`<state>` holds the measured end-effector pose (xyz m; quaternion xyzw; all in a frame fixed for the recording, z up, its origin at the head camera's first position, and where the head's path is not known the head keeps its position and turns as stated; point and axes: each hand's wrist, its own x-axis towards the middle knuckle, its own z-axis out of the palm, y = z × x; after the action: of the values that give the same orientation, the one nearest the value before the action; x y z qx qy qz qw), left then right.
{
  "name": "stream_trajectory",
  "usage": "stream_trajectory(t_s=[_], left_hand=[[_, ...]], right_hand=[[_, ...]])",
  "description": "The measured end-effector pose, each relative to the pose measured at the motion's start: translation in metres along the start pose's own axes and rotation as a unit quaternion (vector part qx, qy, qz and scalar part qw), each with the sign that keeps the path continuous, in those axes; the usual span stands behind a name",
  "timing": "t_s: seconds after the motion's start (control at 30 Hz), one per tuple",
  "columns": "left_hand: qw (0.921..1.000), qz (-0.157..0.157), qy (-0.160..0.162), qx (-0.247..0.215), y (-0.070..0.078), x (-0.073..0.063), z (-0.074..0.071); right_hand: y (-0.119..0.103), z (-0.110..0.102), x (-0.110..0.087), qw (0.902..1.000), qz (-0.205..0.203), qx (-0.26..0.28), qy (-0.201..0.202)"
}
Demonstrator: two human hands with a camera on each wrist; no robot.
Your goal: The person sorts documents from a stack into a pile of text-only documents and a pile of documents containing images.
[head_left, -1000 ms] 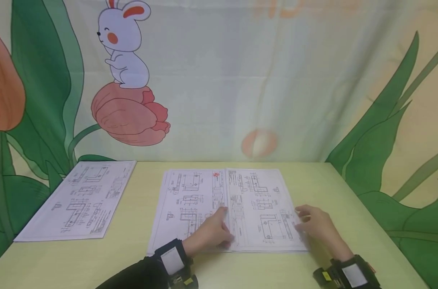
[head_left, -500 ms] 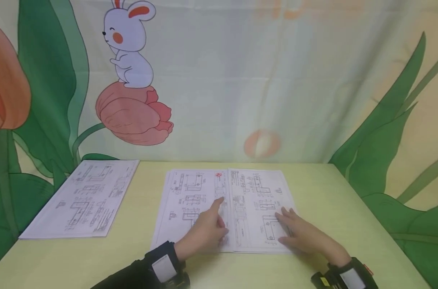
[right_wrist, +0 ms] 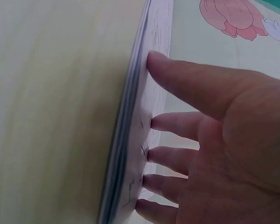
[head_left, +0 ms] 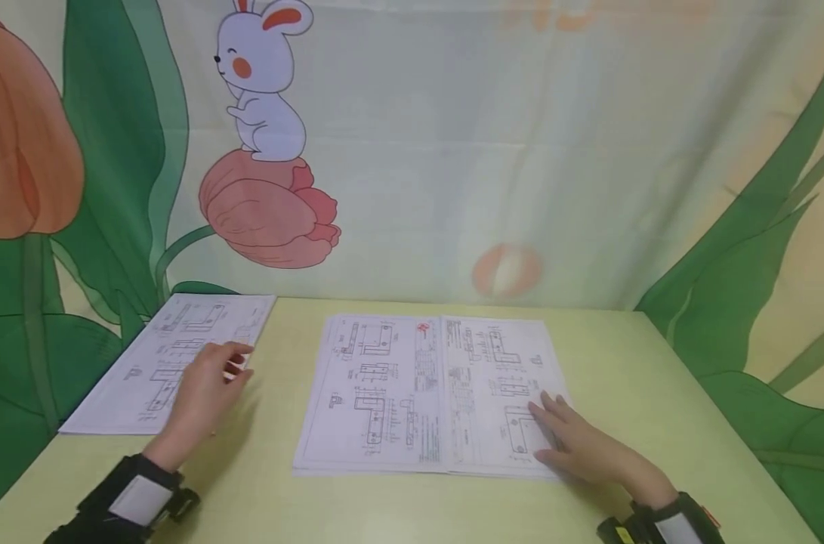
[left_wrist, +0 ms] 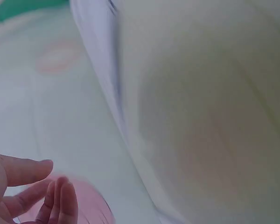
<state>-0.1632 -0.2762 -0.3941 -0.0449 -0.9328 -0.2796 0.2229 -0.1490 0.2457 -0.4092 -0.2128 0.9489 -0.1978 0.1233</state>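
Left hand (head_left: 204,387) newly over left papers (head_left: 155,355), right hand (head_left: 586,446) on middle sheets (head_left: 415,393), both unclenched.

The open sheets (head_left: 428,408) in the middle are smooth matt paper, layered in thin leaves whose edges show in the right wrist view; the stack (head_left: 136,378) at the left is paper of the same dull finish. The tabletop (head_left: 398,506) looks smooth, with faint wood-like streaks and a soft sheen. The backdrop (head_left: 412,189) is matt printed cloth, lightly creased. The wristbands (head_left: 106,483) look like dull black fabric.
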Motion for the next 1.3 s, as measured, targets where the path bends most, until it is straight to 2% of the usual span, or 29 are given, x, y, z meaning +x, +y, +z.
stream_trajectory(t_s=[0.1, 0.2, 0.33, 0.43, 0.53, 0.63, 0.73, 0.8, 0.93, 1.03, 1.3], left_hand=[[0.9970, -0.032, 0.030, 0.064, -0.045, -0.004, -0.028], [0.9905, -0.073, 0.035, 0.111, -0.079, -0.010, -0.049], [0.9810, -0.119, 0.004, 0.153, -0.109, -0.017, -0.068], [0.9715, -0.149, -0.047, 0.178, -0.122, -0.018, -0.078], [0.9578, -0.177, -0.114, 0.195, -0.130, -0.016, -0.084], [0.9384, -0.224, -0.180, 0.193, -0.135, -0.014, -0.086], [0.9245, -0.255, -0.220, 0.179, -0.139, -0.010, -0.086], [0.9212, -0.260, -0.236, 0.167, -0.140, -0.008, -0.088], [0.9231, -0.258, -0.233, 0.165, -0.142, -0.006, -0.090], [0.9215, -0.268, -0.221, 0.174, -0.139, -0.005, -0.090], [0.9197, -0.284, -0.204, 0.179, -0.133, -0.011, -0.087]], right_hand=[[0.001, 0.000, 0.000, 1.0000, -0.004, -0.003, 0.001], [0.001, 0.000, -0.001, 0.9999, -0.008, -0.008, 0.003], [0.001, 0.000, -0.001, 0.9998, -0.016, -0.006, 0.004], [0.000, 0.000, -0.002, 0.9998, -0.018, -0.003, 0.003], [0.000, 0.000, -0.002, 0.9999, -0.016, -0.001, -0.001], [0.000, 0.000, -0.002, 0.9999, -0.010, 0.001, -0.007], [0.000, 0.000, -0.002, 0.9999, -0.006, 0.001, -0.010], [0.000, 0.000, -0.002, 0.9999, -0.008, 0.001, -0.010], [0.000, -0.001, -0.001, 0.9999, -0.011, 0.001, -0.009], [-0.001, -0.001, -0.001, 0.9999, -0.010, 0.004, -0.010], [-0.001, 0.000, -0.003, 0.9999, -0.016, -0.002, -0.003]])
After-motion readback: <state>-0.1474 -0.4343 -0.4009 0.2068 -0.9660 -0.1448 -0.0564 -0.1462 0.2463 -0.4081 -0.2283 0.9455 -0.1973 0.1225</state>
